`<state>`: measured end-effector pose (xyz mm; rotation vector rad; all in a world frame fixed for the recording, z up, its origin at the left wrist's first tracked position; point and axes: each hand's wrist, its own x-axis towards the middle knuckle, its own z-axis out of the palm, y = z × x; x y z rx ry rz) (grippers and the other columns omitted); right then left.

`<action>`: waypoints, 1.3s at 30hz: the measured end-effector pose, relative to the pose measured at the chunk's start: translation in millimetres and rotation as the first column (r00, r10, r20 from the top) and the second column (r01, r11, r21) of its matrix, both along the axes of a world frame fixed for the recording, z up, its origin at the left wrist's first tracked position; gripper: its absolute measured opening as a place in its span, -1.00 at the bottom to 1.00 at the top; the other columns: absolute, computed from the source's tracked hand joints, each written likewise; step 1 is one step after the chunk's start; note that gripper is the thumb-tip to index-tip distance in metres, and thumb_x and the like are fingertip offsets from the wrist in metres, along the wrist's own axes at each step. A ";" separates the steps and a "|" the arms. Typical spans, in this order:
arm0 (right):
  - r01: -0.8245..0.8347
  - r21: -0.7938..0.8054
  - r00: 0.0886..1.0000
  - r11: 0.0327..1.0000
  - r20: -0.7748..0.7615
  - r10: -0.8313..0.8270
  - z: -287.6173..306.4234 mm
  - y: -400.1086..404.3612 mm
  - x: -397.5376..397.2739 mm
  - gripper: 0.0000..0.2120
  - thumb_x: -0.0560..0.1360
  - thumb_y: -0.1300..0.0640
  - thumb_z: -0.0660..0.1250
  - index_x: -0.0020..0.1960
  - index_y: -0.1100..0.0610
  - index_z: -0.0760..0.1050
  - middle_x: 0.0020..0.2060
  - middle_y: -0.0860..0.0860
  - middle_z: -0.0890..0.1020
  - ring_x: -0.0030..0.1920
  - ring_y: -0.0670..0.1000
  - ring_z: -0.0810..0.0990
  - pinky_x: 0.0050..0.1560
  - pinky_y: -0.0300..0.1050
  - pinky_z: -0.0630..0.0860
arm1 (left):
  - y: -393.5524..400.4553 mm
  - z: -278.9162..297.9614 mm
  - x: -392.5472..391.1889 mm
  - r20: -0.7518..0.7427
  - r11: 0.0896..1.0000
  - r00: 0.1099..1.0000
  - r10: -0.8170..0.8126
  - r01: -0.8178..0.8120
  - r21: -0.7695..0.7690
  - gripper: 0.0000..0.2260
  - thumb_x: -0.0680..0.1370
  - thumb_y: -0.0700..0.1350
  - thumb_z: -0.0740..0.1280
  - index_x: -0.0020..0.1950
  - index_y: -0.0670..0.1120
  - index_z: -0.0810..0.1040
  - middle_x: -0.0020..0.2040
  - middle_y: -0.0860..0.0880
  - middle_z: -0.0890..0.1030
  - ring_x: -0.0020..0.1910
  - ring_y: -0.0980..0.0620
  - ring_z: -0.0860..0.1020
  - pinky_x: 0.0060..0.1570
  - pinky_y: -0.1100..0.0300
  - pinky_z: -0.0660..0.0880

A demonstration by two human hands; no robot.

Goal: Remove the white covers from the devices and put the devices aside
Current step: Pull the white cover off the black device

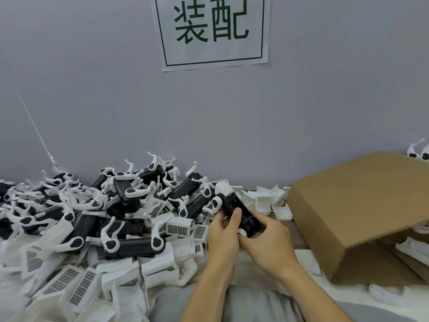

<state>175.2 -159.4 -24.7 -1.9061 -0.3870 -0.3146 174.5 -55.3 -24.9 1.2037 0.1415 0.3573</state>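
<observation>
Fingers (236,213) of the left hand (224,235) and right hand (267,238) clamp a black device (239,211) above the pile (111,205), steadying it so its white cover (224,189) can come off.

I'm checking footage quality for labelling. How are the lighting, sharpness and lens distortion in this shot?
Head view: light is soft and even, no glare, only faint shadows under the cardboard box. The device in both hands is fairly sharp; the white covers at lower left smear. The wide angle bows the wall sign.
</observation>
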 end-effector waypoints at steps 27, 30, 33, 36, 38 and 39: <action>0.095 0.522 0.994 0.847 -0.088 -0.057 -6.0 -11.6 18.9 -0.65 0.30 0.16 0.65 0.02 -0.05 0.63 -0.20 -0.15 0.71 -0.14 -0.08 0.71 -0.16 -0.23 0.59 | -9.5 -9.1 -9.9 0.152 0.687 0.959 -0.238 0.056 0.724 -0.71 0.52 -0.21 0.34 0.20 0.03 0.56 0.06 0.21 0.68 0.07 0.28 0.62 0.06 0.34 0.53; 0.152 0.431 0.984 0.889 0.019 -0.178 -3.8 -7.0 15.4 -0.67 0.31 0.12 0.64 -0.14 -0.22 0.58 -0.25 -0.25 0.68 -0.23 -0.22 0.66 -0.25 -0.44 0.50 | -9.1 -10.8 -9.0 0.161 0.700 0.959 -0.234 0.052 0.712 -0.74 0.55 -0.27 0.33 0.19 -0.02 0.48 -0.01 0.25 0.66 0.02 0.25 0.63 0.02 0.30 0.54; 0.138 0.359 0.985 0.923 0.045 -0.165 -1.6 -2.3 12.0 -0.54 0.32 0.05 0.62 0.12 -0.19 0.52 -0.09 -0.29 0.67 -0.04 -0.26 0.64 -0.03 -0.41 0.51 | -9.6 -8.7 -9.8 0.192 0.729 0.967 -0.168 -0.009 0.684 -0.78 0.56 -0.34 0.27 0.12 -0.07 0.46 -0.02 0.20 0.64 -0.03 0.24 0.61 -0.04 0.28 0.52; 0.027 0.308 1.000 0.951 0.002 -0.029 -3.2 -1.0 9.5 -0.31 0.42 -0.01 0.54 0.48 0.03 0.35 0.30 -0.08 0.57 0.35 -0.09 0.50 0.38 0.00 0.45 | -8.7 -6.4 -6.4 0.230 0.786 0.973 -0.035 -0.115 0.607 -0.78 0.58 -0.34 0.31 0.15 -0.08 0.53 0.12 0.02 0.54 0.07 0.18 0.56 0.11 0.17 0.52; 0.001 0.330 1.000 0.944 -0.006 0.001 -4.8 -2.3 7.8 -0.36 0.55 -0.03 0.40 0.56 0.01 0.25 0.45 -0.08 0.43 0.47 -0.12 0.35 0.49 0.06 0.32 | -5.8 -2.8 -5.1 0.171 0.859 0.984 0.051 -0.131 0.495 -0.82 0.61 -0.25 0.34 0.12 0.00 0.55 0.09 -0.03 0.58 0.05 0.08 0.60 0.09 0.12 0.55; 0.011 0.361 1.000 0.933 -0.012 -0.007 -5.8 -3.4 8.3 -0.41 0.60 -0.02 0.33 0.57 0.00 0.23 0.48 -0.10 0.38 0.48 -0.14 0.31 0.52 0.06 0.28 | -4.1 -1.2 -4.7 0.148 0.900 0.987 0.066 -0.123 0.418 -0.85 0.62 -0.23 0.34 0.10 0.00 0.58 0.03 -0.04 0.65 0.00 0.06 0.64 0.02 0.16 0.58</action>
